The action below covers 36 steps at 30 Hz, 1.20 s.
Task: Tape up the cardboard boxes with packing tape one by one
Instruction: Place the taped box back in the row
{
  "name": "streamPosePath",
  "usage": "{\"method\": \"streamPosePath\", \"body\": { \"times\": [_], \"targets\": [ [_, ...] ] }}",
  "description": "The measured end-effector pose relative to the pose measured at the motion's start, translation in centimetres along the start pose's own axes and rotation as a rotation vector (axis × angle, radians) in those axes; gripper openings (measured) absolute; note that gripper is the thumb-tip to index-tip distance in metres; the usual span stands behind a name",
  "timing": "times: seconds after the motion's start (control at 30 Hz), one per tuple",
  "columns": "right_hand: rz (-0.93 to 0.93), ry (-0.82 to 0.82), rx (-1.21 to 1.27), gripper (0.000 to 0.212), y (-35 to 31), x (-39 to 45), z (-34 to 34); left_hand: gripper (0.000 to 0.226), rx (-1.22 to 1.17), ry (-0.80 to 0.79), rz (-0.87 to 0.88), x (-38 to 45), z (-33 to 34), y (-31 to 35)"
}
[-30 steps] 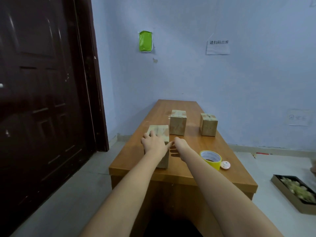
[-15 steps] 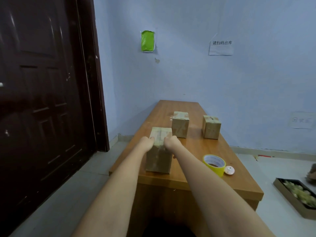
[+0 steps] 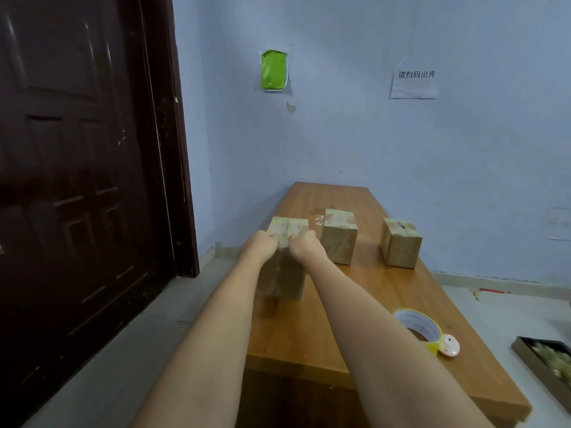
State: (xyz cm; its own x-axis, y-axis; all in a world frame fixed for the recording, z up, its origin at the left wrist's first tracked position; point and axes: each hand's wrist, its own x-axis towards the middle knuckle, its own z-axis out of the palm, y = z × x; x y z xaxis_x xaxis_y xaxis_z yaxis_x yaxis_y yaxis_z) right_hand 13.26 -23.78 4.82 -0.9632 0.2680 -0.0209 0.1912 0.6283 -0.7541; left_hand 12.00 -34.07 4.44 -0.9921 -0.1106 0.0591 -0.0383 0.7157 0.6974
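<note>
Three small cardboard boxes stand on a long wooden table (image 3: 364,291). The nearest box (image 3: 285,273) is at the table's left edge, its top crossed with tape. My left hand (image 3: 262,244) and my right hand (image 3: 304,246) both grip its near top edge, fingers curled over it, side by side. A second taped box (image 3: 339,239) stands just right of it, and a third box (image 3: 401,245) further right. A yellow roll of packing tape (image 3: 418,329) lies flat near the table's front right.
A small round white and pink object (image 3: 449,345) touches the tape roll. A dark wooden door (image 3: 77,180) fills the left. On the floor at the right sits a flat tray (image 3: 547,362) of scraps. A blue wall closes the far end.
Both hands went from lying flat beside and on the nearest box to gripping its top edge. The box has moved away from the front edge, further onto the table.
</note>
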Motion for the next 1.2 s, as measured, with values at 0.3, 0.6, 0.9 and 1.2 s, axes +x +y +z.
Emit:
{"method": "streamPosePath", "body": {
  "times": [0.3,0.6,0.9,1.2],
  "targets": [
    [-0.003,0.037,-0.095,0.042,1.6,5.7,4.3,0.04,-0.027,0.005,-0.055,6.3,3.8,-2.7],
    [0.061,0.022,-0.141,0.049,0.5,13.3,5.9,0.041,-0.087,-0.027,-0.068,14.4,5.4,-2.9],
    [0.059,0.021,-0.11,0.048,-0.3,20.3,7.0,0.046,-0.074,-0.007,-0.038,21.9,7.1,-2.7],
    [0.081,0.027,-0.095,0.058,-1.5,25.1,8.4,0.053,-0.074,0.002,-0.01,27.0,7.4,-2.8]
  ]
}}
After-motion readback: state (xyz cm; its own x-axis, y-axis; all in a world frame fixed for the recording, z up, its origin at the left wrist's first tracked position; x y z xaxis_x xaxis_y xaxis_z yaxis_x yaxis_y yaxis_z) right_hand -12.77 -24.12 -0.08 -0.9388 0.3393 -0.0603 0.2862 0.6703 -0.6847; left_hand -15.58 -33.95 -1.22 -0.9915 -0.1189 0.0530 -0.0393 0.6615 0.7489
